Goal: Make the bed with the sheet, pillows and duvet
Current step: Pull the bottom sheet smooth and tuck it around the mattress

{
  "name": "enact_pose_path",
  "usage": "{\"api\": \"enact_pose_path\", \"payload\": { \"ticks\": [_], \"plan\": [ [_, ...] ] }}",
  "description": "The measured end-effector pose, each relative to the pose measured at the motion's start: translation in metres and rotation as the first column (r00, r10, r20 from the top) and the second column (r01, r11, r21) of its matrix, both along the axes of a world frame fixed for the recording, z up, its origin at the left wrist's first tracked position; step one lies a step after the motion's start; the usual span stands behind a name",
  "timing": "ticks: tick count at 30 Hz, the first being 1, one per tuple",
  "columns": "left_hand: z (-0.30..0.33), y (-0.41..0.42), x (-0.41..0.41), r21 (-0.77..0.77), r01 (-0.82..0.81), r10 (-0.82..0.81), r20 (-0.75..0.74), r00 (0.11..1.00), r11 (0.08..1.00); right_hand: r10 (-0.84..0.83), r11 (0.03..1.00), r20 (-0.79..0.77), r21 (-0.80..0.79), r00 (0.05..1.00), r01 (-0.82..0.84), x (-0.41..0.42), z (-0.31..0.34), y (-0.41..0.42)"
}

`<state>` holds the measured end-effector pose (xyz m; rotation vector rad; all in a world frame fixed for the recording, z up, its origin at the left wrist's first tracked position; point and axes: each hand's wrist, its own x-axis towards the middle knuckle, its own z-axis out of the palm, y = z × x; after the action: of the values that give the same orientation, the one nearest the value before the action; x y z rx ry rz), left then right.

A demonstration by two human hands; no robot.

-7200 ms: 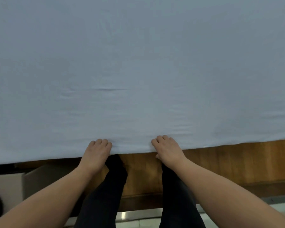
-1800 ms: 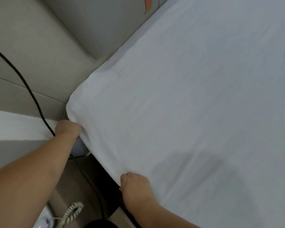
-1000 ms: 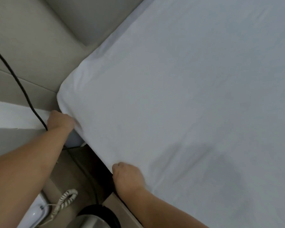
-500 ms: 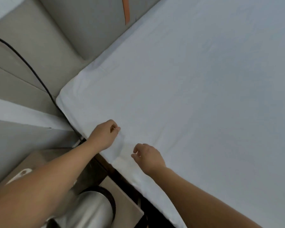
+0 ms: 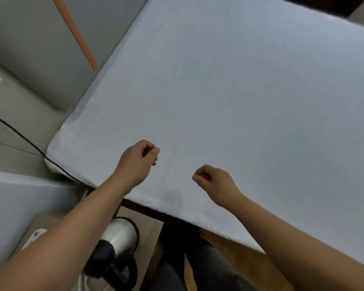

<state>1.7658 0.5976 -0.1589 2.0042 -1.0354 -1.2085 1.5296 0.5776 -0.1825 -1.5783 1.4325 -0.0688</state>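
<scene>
Sheet [image 5: 240,101] lies smooth to its near edge; left hand [image 5: 138,159] and right hand [image 5: 213,180] hover clenched, holding nothing.

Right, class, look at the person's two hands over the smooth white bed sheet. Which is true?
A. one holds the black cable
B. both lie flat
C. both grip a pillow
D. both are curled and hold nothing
D: the left hand and right hand hover with curled fingers, empty, above the smooth white bed sheet.

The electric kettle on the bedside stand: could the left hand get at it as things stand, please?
Probably yes. The left hand hovers curled and holding nothing above the sheet, and the electric kettle stands right under that forearm beside the bed, with nothing between them.
</scene>
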Motion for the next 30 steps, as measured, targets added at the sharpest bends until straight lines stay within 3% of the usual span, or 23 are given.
{"api": "enact_pose_path", "payload": {
  "ticks": [5,12,18,30],
  "plan": [
    [0.059,0.032,-0.085,-0.041,0.063,-0.066,-0.093,0.993,0.997,-0.192,0.981,0.092,0.015,0.977,0.191,-0.087,0.067,0.044],
    [0.101,0.083,-0.221,-0.019,0.247,-0.247,-0.133,0.96,0.969,-0.411,0.91,0.236,0.046,0.881,0.412,-0.226,0.114,0.115],
    [0.127,0.108,-0.38,-0.039,0.427,-0.429,-0.077,0.9,0.903,-0.533,0.837,0.297,0.049,0.792,0.545,-0.385,0.131,0.175],
    [0.136,0.115,-0.685,-0.026,0.68,-0.675,-0.15,0.722,0.733,-0.774,0.592,0.301,0.032,0.557,0.806,-0.66,0.141,0.248]
  ]
}}
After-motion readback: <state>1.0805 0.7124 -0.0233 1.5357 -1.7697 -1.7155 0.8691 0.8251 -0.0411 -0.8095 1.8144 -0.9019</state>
